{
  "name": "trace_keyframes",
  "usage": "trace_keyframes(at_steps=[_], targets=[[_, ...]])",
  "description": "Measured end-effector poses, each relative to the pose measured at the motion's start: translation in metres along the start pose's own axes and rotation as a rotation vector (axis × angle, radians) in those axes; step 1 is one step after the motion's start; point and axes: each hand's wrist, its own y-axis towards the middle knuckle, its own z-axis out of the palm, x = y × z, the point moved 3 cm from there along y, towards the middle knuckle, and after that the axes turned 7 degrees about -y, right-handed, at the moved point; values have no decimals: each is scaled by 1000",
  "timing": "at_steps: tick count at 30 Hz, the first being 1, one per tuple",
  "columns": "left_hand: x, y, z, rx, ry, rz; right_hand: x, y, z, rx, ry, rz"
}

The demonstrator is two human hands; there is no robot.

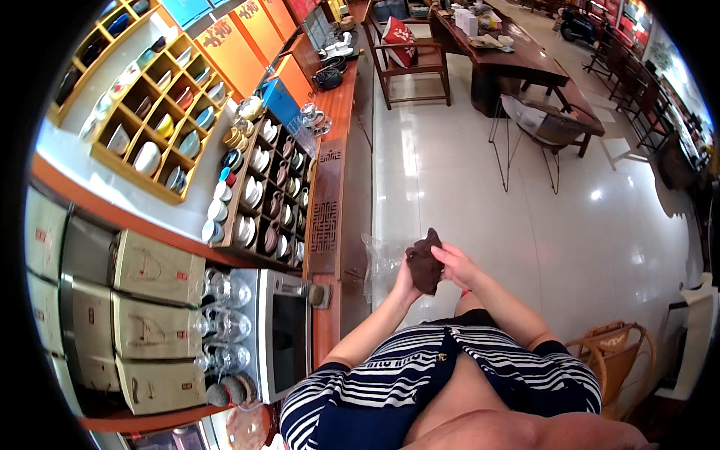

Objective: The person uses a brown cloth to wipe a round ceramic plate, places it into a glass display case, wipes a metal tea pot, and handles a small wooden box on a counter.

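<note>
A dark brown, irregular object (426,269) with a pointed upper end is held in front of my body, above the tiled floor. Whether it is cloth or a carved piece, I cannot tell. My left hand (406,284) grips its left side and lower edge from below. On the opposite side, my right hand (457,264) holds it with the thumb lying over its front face. Both hands partly hide its edges. A crumpled clear plastic bag (378,267) is just left of my left hand, beside the wooden cabinet.
Along my left runs a wooden counter (332,292) bearing a white microwave oven (287,332) and a compartmented rack (253,225) of cups and teapots. Bowls fill a yellow wall shelf (95,145). Ahead are a wooden armchair (416,67) and a long table (523,62); a rattan chair (624,360) stands at right.
</note>
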Motion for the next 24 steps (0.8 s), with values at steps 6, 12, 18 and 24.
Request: trace_keyframes(at_steps=[6, 12, 18, 24], targets=[[-66, 151, 13, -76, -136, 2, 53, 127, -88, 2, -1015, -112], [-143, 255, 30, -358, 267, 213, 112, 247, -168, 488, -1254, -192], [-224, 313, 25, -531, 399, 460, 160, 377, -186, 804, -1163, -117], [-341, 352, -6, -717, 331, 581, 207, 543, -184, 606, -1157, -137]])
